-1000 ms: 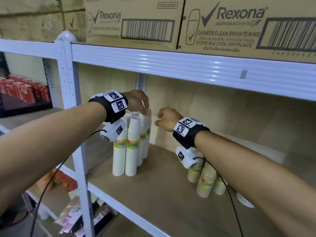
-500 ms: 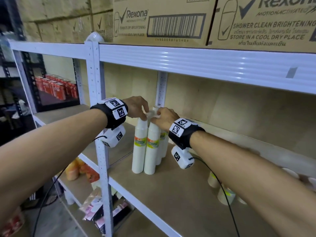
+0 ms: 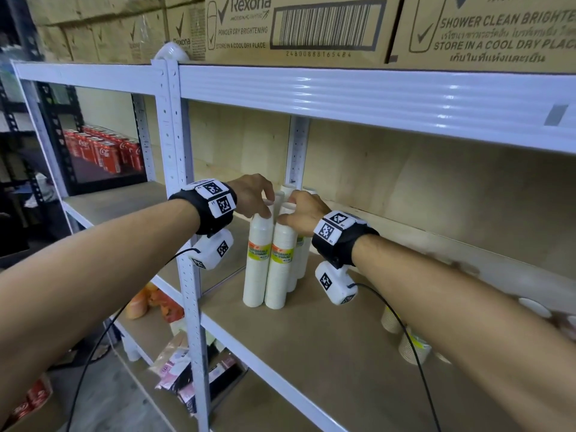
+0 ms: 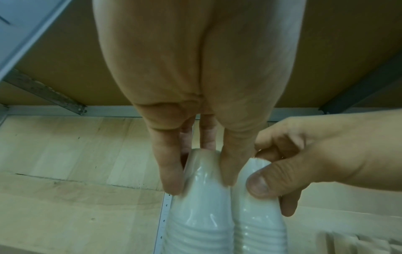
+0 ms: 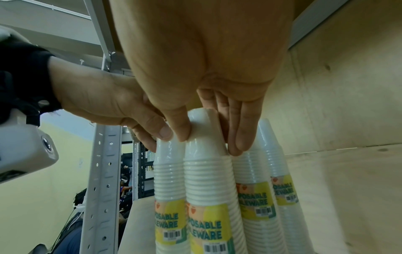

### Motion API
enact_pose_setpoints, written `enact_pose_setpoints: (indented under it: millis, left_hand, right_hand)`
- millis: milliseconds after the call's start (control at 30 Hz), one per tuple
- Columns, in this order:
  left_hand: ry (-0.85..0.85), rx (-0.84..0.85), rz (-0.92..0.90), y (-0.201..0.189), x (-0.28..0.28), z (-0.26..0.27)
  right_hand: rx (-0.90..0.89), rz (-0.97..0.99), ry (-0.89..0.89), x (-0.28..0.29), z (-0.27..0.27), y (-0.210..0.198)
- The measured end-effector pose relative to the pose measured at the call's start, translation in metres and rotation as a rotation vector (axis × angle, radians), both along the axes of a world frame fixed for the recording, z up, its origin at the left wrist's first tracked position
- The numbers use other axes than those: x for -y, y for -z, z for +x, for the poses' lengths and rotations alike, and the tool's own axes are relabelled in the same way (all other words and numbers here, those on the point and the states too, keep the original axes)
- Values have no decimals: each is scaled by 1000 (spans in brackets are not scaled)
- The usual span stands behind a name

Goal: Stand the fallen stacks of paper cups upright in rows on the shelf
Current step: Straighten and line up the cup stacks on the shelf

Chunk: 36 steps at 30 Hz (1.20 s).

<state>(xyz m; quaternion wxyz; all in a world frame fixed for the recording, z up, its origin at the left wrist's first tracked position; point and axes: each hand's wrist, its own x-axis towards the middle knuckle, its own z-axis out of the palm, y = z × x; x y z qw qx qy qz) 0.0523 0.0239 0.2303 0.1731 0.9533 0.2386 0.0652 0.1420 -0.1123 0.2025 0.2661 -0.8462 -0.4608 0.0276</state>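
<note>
Shelf point(image 3: 327, 347) board fills the lower middle of the head view; on it, centre frame, stand the wrapped paper cup stacks point(image 3: 282, 269), upright and touching. Tall, light and slick in film, they would likely tip; take them near the top. Left hand point(image 3: 252, 196) pinches one tip, right hand point(image 3: 300, 213) its neighbour.

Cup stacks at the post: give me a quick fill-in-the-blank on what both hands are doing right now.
1. The left hand grips the ____ of the front-left stack.
2. The right hand pinches the front-right stack, which stands ____.
3. The boxes on the shelf above read ____.

Missing words: top; upright; Rexona
</note>
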Motion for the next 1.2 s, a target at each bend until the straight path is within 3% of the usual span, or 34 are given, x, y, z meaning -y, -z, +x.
enact_pose_setpoints:
  millis: [367, 500, 767, 1200]
  left_hand:
    - [81, -7, -11, -15, 31, 7]
    - [130, -6, -9, -23, 49, 21]
    - [232, 46, -7, -26, 76, 72]
    - [344, 148, 26, -4, 94, 161]
  right_hand:
    - [-25, 53, 0, 39, 8, -11]
    - [24, -8, 75, 60, 22, -18]
    - [91, -80, 223, 93, 63, -25]
    - [75, -33, 416, 116, 127, -18]
